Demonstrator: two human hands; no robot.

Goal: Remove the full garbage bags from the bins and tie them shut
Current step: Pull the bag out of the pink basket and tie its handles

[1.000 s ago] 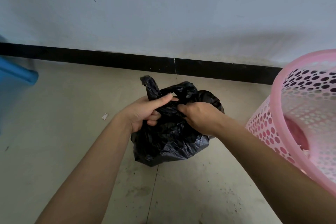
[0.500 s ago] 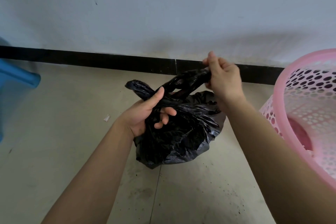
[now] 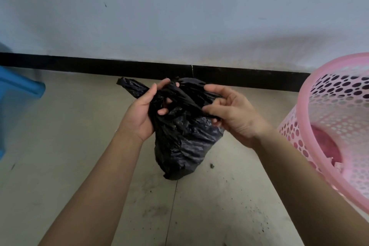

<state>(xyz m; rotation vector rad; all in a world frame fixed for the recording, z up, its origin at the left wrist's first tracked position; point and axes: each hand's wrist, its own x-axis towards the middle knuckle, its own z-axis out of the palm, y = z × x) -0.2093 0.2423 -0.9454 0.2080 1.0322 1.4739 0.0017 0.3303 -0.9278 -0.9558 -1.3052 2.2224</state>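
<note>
Fingers (image 3: 162,111) of the left hand (image 3: 139,114) are curling into the gathered neck of the black garbage bag (image 3: 179,142), clenching the bunched plastic against the palm. The right hand (image 3: 235,114) is pinching a twisted strand of the same neck between its thumb and bent fingers. Both hands are grasping the bag, and neither is released.

From the head camera, the bag is sitting outside the pink bin (image 3: 307,110), to the left of it and apart from its wall, with the 2 hands meeting over the bag's top. Whether its bottom is resting on the floor (image 3: 69,146) or hanging just above it, I cannot tell. 1 loose ear (image 3: 131,87) of plastic is sticking out past the left thumb, pointing up and away from the bin.

The bag is standing roughly upright, with its long axis running from the narrow bottom up to the neck and its mouth facing up into the hands. The fullest part of its body is bulging toward the bin.

The thin film is looking soft, crinkly and probably slippery, and the load is seeming small and light, so the body is likely giving way under any squeeze. The neck and the ears are offering the best hold. Hard pulling there is risking a stretch or tear, so a firm, even draw is probably suiting the knot, which is not yet appearing tight.
</note>
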